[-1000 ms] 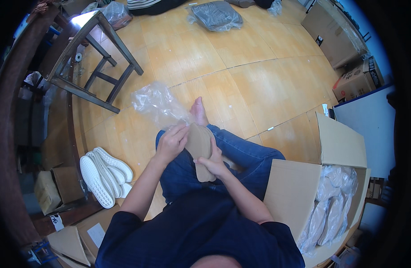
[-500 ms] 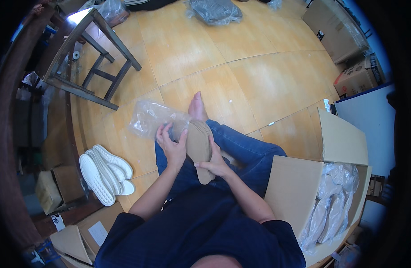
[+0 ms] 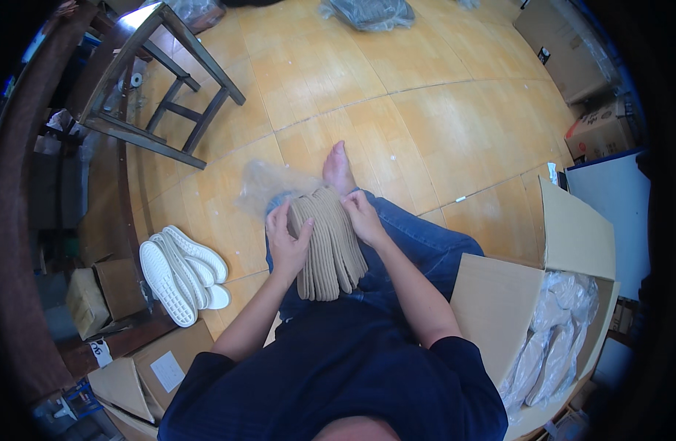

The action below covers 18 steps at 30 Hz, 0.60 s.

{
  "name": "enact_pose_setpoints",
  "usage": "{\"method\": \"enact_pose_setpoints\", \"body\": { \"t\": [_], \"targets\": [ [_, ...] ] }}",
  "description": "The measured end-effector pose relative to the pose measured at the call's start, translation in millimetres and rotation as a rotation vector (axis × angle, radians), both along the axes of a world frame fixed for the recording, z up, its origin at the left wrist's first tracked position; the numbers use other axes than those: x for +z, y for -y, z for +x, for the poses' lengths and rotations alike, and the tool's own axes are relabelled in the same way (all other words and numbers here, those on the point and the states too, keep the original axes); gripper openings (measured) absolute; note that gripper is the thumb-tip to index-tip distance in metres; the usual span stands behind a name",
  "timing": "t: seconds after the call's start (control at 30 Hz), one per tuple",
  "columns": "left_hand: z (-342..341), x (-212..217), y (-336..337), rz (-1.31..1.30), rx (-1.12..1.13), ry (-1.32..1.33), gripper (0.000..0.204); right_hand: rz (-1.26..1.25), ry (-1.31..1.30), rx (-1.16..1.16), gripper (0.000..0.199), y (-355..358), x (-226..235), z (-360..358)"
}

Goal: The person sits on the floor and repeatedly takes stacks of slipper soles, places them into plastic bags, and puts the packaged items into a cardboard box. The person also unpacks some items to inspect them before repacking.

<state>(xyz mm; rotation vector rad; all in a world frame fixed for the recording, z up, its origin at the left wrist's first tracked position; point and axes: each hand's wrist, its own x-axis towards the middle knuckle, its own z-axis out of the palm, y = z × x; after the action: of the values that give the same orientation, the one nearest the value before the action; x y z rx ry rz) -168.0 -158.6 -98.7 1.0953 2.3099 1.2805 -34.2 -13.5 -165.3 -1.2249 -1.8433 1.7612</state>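
A thick stack of tan shoe insoles rests on edge across my lap, fanned out so that several edges show side by side. My left hand grips the stack's left side, thumb bent over the near edges and fingers along the outer face. At the upper right end of the stack, my right hand has its fingers closed against the insoles. Just beyond the stack lies a clear plastic bag, partly hidden behind it.
White shoe soles lie piled on the floor to my left. On my right stands an open cardboard box with plastic-wrapped insoles. A wooden stool frame is at the far left; more cartons stand at the far right.
The stack has turned from lying with its flat face up to standing on edge, and it has spread out. My right hand has moved from its near end to its far right end.
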Motion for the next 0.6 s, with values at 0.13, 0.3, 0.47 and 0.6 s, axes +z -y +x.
{"method": "enact_pose_setpoints", "body": {
  "t": [0.13,0.3,0.47,0.6],
  "targets": [
    [7,7,-5,-0.096,-0.042,-0.095,0.043,0.15,0.201,0.178,0.055,-36,15,-12],
    [9,8,-6,-0.091,-0.032,-0.156,0.041,-0.095,0.316,0.442,0.067,-72,21,-43],
    [10,6,-4,-0.09,-0.009,-0.118,0.041,-0.503,0.263,0.458,0.066,-80,-11,-59],
    [10,5,-3,-0.094,-0.017,-0.117,0.041,-0.359,0.156,0.404,0.053,-75,-28,-42]
  ]
}}
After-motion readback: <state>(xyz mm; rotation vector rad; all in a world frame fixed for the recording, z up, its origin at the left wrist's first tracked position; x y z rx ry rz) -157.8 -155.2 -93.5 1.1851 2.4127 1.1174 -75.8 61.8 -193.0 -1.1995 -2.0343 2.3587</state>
